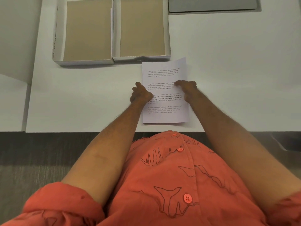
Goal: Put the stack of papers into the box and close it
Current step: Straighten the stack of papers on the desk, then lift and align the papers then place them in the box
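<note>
Both hands take their grip on the stack of papers (164,92) from opposite long edges: the left hand (140,94) curls against the left edge with its thumb on the printed top sheet, and the right hand (187,88) pinches the right edge, fingers laid over the page. Whether fingertips have got underneath cannot be told from here.

The white counter (228,70) carries everything. At its far side sit two open cardboard trays, touching side by side: the deeper left box half (59,38) and the shallower right box half (168,38), both empty with brown floors showing. Which is base and which is lid is a judgement; the deeper left one looks like the base. A grey laptop (211,4) lies at the top right.

The stack lies flat near the front edge, just before the right tray, its far corner close to the tray wall. It looks thin, so light and floppy; sheets will slide and fan. Best held at mid-length on both long edges, squeezed together, kept level.
</note>
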`<state>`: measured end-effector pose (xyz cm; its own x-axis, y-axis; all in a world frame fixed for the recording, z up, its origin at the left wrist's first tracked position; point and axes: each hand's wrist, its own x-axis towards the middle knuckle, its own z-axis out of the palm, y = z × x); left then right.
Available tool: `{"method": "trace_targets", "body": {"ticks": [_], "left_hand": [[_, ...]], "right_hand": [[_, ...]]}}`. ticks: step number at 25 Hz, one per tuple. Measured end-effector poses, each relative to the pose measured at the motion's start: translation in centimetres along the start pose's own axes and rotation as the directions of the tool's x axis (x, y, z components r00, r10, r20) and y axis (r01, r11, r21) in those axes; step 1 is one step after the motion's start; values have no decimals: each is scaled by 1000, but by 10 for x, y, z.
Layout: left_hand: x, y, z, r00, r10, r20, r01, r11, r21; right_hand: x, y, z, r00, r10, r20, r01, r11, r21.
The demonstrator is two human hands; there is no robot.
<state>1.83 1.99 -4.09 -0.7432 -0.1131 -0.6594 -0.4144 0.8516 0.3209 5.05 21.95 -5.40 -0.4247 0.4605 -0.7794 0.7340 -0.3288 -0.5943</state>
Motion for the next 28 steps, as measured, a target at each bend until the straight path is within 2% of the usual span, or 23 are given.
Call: {"method": "trace_targets", "body": {"ticks": [3,6,10,13,15,17,18,20,22,25,28], "left_hand": [[0,-1,-1,1000,12,6,-12,1000,-11],[1,-3,-1,1000,19,3,-19,1000,-17],[6,-9,-1,998,60,-7,-60,997,-49],[16,-25,2,994,112,3,-109,973,-206],[15,-33,-3,992,107,68,-59,866,-496],[1,-37,-17,969,184,167,10,644,-765],[-7,-37,-25,944,284,170,-21,564,-825],[-21,-34,-43,877,460,140,-122,495,-861],[-39,-24,-60,847,529,60,-238,476,-847],[-59,-8,-73,813,576,-85,-416,472,-777],[-65,-1,-75,806,581,-112,-447,474,-759]], "right_hand": [[-5,-4,-5,997,46,57,-49,998,39],[-22,-10,-5,996,-15,83,15,1000,-3],[-40,-10,-3,973,-215,89,226,964,-139],[-55,-2,-5,912,-385,144,410,880,-241],[-67,-2,-14,864,-441,243,487,855,-180],[-76,-4,-29,817,-455,354,514,853,-89],[-80,-6,-38,794,-460,397,517,855,-46],[-91,-10,-53,752,-490,440,530,847,37],[-104,-20,-64,721,-562,405,581,809,90],[-121,-32,-73,696,-666,270,670,737,90],[-123,-25,-74,690,-702,174,695,711,113]]}}
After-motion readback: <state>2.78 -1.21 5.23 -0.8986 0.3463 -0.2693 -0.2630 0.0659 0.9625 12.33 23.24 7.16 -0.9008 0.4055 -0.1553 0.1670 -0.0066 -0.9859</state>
